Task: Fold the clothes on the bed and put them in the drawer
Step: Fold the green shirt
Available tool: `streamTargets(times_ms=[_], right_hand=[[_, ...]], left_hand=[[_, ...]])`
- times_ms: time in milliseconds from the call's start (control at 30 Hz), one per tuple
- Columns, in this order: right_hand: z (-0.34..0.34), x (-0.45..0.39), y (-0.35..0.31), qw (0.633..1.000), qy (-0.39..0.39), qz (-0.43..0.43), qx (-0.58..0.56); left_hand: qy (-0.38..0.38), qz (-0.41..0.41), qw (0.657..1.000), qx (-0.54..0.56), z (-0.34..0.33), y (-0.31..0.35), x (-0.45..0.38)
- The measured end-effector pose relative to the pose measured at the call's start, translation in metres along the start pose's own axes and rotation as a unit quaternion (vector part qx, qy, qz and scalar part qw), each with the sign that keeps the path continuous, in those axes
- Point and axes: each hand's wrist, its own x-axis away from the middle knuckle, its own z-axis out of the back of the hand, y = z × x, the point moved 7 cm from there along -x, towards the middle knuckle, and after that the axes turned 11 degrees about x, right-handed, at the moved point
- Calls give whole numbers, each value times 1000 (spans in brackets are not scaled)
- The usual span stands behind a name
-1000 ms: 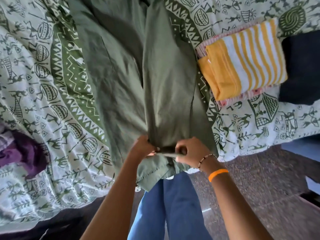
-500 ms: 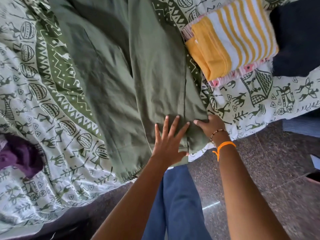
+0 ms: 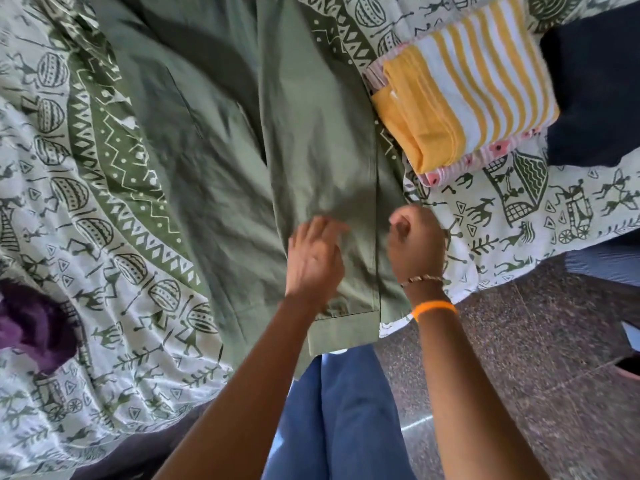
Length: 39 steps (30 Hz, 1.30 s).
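Note:
A long olive-green garment [image 3: 311, 140] lies on the bed, folded lengthwise, its hem hanging over the near edge. My left hand [image 3: 317, 258] rests on its lower part with the fingers spread loosely, blurred by motion. My right hand [image 3: 414, 242] is over the garment's right edge with its fingers curled into a fist. No cloth shows in its grasp. A beaded bracelet and an orange band sit on that wrist.
A folded yellow-and-white striped stack [image 3: 467, 95] sits to the right, on the patterned green-and-white bedsheet [image 3: 86, 209], with a dark navy cloth [image 3: 595, 98] beyond it. A purple garment [image 3: 31, 327] lies at the left. Speckled floor [image 3: 536, 375] is on the right.
Both hands let go of the garment's hem and laid it on the bed. My left hand has slid up along the cloth; my right hand has lifted and curled into a fist.

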Motion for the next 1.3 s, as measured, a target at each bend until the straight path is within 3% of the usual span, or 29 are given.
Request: streamTargets(times_ms=[67, 133, 200, 300, 467, 567, 600, 667, 733, 800, 867, 967, 1100, 1200, 1300], right_hand=[[-9, -21, -35, 997, -7, 70, -20], [-19, -45, -61, 994, -13, 112, -2], [-31, -64, -83, 987, -40, 153, 36], [-52, -88, -105, 971, -78, 203, 102], [-80, -119, -130, 951, -27, 227, 207], [-120, -129, -125, 915, -124, 262, 282], [-131, -131, -118, 900, -152, 271, 305], [-137, -133, -111, 897, -147, 279, 311], [-122, -138, -114, 937, -76, 242, 241], [-104, -156, -117, 980, -17, 155, 122], [-95, -189, -119, 992, 8, 96, 83], [-100, -240, -135, 987, -18, 115, 109], [-126, -267, -155, 971, -136, 158, 119], [-136, -267, -157, 953, -179, 187, 155], [-133, -272, -158, 947, -156, 204, 193]], left_hand=[[69, 42, 996, -49, 18, -8, -26], [131, 158, 979, -18, 34, -31, -49], [189, 283, 932, 124, 43, -62, -60], [228, 350, 846, 330, 46, -90, -72], [212, 405, 871, 179, 55, -110, -48], [230, 424, 873, 77, 56, -103, -41], [253, 385, 887, 42, 62, -92, -51], [260, 212, 942, -11, 74, -62, -93], [186, 53, 980, -43, 73, -36, -143], [113, 15, 992, -55, 69, -35, -187], [89, 11, 993, -77, 74, -43, -231], [115, 17, 988, -96, 96, -53, -291], [233, 184, 954, 28, 130, -74, -347], [224, 215, 950, -46, 126, -66, -370], [184, 227, 955, -45, 120, -58, -391]])
